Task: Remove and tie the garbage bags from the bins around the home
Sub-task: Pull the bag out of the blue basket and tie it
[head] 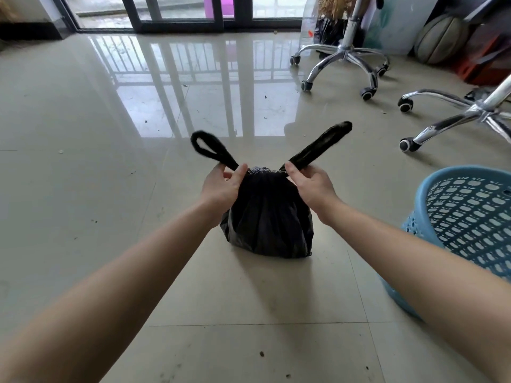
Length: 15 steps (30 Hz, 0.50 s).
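Garbage bag (266,217) stands between left hand (221,186) and right hand (309,186), both seemingly pinching handles (213,150).

Open floor (83,189) left — basket (470,217) (blue) right

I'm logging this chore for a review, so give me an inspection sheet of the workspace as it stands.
Surface: glossy beige tiled floor, a few dirt specks.
Job's things: black garbage bag stands on the floor, neck gathered; blue perforated bin to its right.
Clutter: chrome chair base, second chair base, ball at the back.
Hands: left hand pinches left handle loop; right hand pinches right handle loop.
Cables: nothing seen.
Surroundings: glass sliding doors ahead.
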### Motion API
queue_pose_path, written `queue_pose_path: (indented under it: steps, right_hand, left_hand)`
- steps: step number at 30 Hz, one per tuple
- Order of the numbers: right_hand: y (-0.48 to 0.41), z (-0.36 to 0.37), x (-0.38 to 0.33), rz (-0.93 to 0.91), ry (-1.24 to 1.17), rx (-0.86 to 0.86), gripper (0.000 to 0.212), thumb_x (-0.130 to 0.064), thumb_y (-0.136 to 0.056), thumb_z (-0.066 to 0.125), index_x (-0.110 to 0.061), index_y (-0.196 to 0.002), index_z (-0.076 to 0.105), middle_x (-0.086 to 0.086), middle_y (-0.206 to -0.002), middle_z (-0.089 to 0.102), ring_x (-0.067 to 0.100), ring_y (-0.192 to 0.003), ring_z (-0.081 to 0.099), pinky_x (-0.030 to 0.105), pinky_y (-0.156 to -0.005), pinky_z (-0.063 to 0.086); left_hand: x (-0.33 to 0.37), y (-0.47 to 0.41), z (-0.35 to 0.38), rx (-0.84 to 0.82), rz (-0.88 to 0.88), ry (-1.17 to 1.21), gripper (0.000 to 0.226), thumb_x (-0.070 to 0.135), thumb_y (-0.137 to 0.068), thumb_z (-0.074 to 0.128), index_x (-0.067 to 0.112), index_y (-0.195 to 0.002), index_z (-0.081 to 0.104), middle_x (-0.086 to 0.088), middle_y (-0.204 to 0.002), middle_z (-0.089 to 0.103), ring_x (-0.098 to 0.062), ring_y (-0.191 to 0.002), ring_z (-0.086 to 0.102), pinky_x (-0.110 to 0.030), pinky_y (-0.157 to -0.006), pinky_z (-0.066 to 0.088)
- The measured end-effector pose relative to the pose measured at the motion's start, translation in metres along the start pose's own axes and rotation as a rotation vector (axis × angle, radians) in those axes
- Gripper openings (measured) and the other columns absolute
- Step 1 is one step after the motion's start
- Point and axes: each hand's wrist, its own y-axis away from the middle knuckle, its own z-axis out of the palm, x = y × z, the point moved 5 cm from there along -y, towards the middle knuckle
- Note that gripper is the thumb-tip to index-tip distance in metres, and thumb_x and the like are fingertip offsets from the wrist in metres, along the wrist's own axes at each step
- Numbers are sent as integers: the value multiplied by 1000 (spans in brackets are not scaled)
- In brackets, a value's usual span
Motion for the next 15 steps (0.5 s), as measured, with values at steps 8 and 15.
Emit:
queue_pose_path:
  steps: [8, 15]
  right_hand:
    - [-12, 14, -19, -47, -40, 9, 38, -47, -102, 46, -18, -97, 71, 0, -94, 72, 16, -90, 67, 30, -86, 55]
    - [-17, -34, 66, 350, 548, 133, 48, -37, -106, 33, -1, -119, 62, 23, -124, 61, 39, -111, 57, 36, -85, 43]
  left_hand:
    - [12, -4, 19, 186, -84, 446, 43, 49, -103, 43, 23, -78, 66, 3, -99, 70, -22, -106, 63, -46, -102, 50]
    - [-75, 1, -2, 327, -449, 328, 34, 25, -98, 47, 12, -70, 60, -9, -82, 62, -27, -70, 57, -29, -62, 42]
